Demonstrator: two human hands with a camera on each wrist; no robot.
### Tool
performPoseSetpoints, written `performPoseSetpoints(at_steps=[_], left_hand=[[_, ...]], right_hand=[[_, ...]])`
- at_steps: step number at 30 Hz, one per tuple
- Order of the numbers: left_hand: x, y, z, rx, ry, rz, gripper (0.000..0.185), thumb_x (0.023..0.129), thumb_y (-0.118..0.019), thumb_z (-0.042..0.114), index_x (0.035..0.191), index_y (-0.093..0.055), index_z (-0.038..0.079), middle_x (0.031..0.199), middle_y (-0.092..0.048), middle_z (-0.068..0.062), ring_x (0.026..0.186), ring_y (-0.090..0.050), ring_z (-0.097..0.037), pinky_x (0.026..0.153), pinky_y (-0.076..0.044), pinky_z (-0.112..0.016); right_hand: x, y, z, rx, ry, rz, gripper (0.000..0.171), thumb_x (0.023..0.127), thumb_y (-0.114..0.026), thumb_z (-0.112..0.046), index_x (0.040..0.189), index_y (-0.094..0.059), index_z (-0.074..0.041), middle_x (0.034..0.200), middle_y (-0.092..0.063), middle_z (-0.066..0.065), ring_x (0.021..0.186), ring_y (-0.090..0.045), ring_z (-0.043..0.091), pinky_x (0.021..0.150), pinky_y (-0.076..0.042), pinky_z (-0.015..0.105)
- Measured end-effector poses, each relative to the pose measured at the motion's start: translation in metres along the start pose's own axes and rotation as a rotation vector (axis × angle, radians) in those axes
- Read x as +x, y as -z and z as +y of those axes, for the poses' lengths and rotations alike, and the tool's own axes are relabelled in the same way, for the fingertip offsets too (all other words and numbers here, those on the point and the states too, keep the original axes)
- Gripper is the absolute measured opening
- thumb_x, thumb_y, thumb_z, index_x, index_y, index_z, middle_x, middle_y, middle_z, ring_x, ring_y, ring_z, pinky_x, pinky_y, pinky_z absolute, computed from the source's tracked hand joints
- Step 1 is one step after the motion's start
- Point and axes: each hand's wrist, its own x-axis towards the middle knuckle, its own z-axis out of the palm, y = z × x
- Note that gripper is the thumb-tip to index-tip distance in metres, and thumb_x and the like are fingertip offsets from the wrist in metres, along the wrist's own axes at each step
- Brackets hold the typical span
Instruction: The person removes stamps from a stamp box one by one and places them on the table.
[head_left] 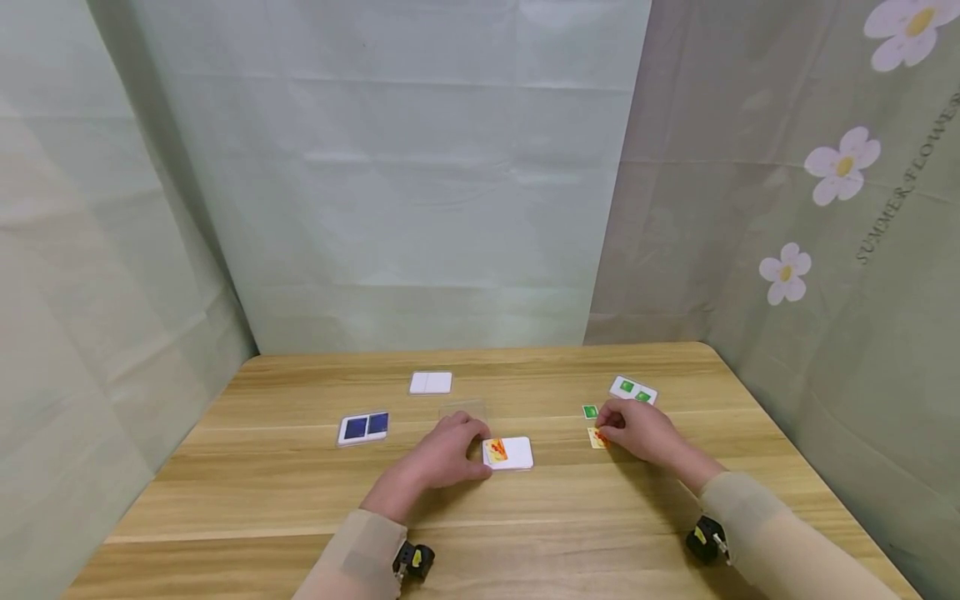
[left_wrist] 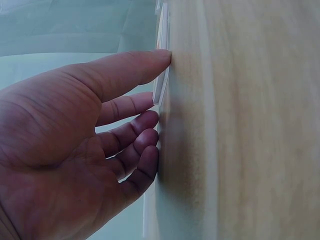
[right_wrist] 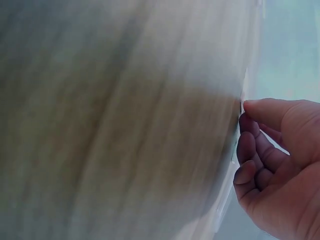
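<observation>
My left hand (head_left: 447, 452) holds the left end of a white card (head_left: 519, 452) between thumb and forefinger. On that card's left half lies a small orange-and-yellow picture card (head_left: 496, 451). The left wrist view shows the white card's thin edge (left_wrist: 164, 75) beside the thumb, the other fingers bent near the tabletop. To the right, my right hand (head_left: 643, 430) pinches a second small orange-and-yellow card (head_left: 595, 438) at its right side, low over the table. In the right wrist view the thumb and forefinger meet at the tabletop; the card itself is barely visible there.
A small green card (head_left: 590, 412) lies just beyond the right fingertips. Behind that hand is a white card with two green pictures (head_left: 624, 386). At the left are a card with two dark blue squares (head_left: 356, 428), a blank white card (head_left: 431, 382) and a clear sleeve (head_left: 468, 407).
</observation>
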Motion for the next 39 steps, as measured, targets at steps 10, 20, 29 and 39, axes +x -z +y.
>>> performPoseSetpoints(at_steps=[10, 20, 29, 39], left_hand=[[0.0, 0.001, -0.002, 0.01, -0.009, 0.004, 0.044, 0.088, -0.095, 0.02, 0.124, -0.074, 0.007, 0.126, -0.063, -0.011, 0.114, -0.055, -0.029, 0.105, -0.051, -0.053], [0.0, 0.003, 0.0, 0.013, -0.01, 0.004, 0.045, 0.088, -0.095, 0.019, 0.125, -0.074, 0.006, 0.126, -0.064, -0.012, 0.116, -0.057, -0.03, 0.106, -0.051, -0.054], [0.001, 0.003, -0.001, 0.016, 0.003, -0.001, 0.047, 0.088, -0.095, 0.022, 0.127, -0.074, 0.006, 0.126, -0.063, -0.01, 0.115, -0.056, -0.029, 0.106, -0.052, -0.052], [0.0, 0.002, -0.001, 0.019, 0.002, -0.014, 0.045, 0.09, -0.094, 0.023, 0.127, -0.074, 0.008, 0.126, -0.063, -0.009, 0.116, -0.056, -0.028, 0.105, -0.053, -0.053]], right_hand=[[0.009, 0.008, -0.016, 0.016, -0.006, 0.018, 0.01, 0.102, -0.081, -0.015, 0.097, -0.072, -0.017, 0.088, -0.067, -0.007, 0.079, -0.057, 0.012, 0.074, -0.05, 0.036], [0.024, -0.009, -0.053, 0.123, 0.009, -0.037, 0.004, 0.104, -0.079, -0.015, 0.102, -0.076, -0.012, 0.091, -0.068, -0.005, 0.082, -0.058, 0.014, 0.073, -0.052, 0.034], [0.036, -0.031, -0.079, 0.158, 0.04, -0.078, 0.006, 0.102, -0.081, -0.013, 0.107, -0.079, -0.01, 0.092, -0.069, -0.006, 0.084, -0.059, 0.011, 0.076, -0.052, 0.032], [0.04, -0.052, -0.102, 0.199, 0.065, -0.141, 0.012, 0.099, -0.085, -0.014, 0.109, -0.08, -0.01, 0.094, -0.069, -0.006, 0.086, -0.06, 0.013, 0.08, -0.054, 0.033]])
